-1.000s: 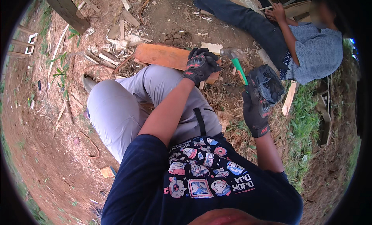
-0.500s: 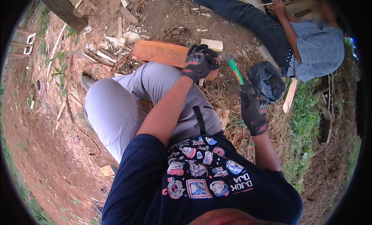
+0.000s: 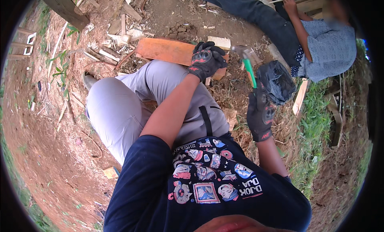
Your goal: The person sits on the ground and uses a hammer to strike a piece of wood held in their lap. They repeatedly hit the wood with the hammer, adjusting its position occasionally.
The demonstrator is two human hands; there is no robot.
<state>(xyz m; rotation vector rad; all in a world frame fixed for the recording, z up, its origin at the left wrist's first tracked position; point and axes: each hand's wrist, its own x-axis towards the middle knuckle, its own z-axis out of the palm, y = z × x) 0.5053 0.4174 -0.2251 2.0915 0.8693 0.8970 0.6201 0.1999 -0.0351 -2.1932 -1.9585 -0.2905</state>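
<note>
My right hand (image 3: 261, 115), in a black glove, is closed round the green handle of a hammer (image 3: 249, 70). The hammer's metal head, blurred by motion, is raised a little to the right of my left hand (image 3: 207, 61). That hand is gloved too, with its fingers curled together over the right end of an orange-brown wooden board (image 3: 164, 50). Whatever its fingers pinch is hidden. The board lies beyond my bent leg in grey trousers (image 3: 160, 82).
A black plastic bag (image 3: 275, 83) sits right beside the hammer. Another person (image 3: 320, 52) sits at the upper right, legs stretched across. Wood offcuts (image 3: 130, 34) litter the ground at upper left, near a wooden post (image 3: 66, 10). A pale wood block (image 3: 219, 42) lies behind my left hand.
The hammer's head has swung up and to the right, away from my left hand, and its handle stands steeper. My left hand has stayed almost in place.
</note>
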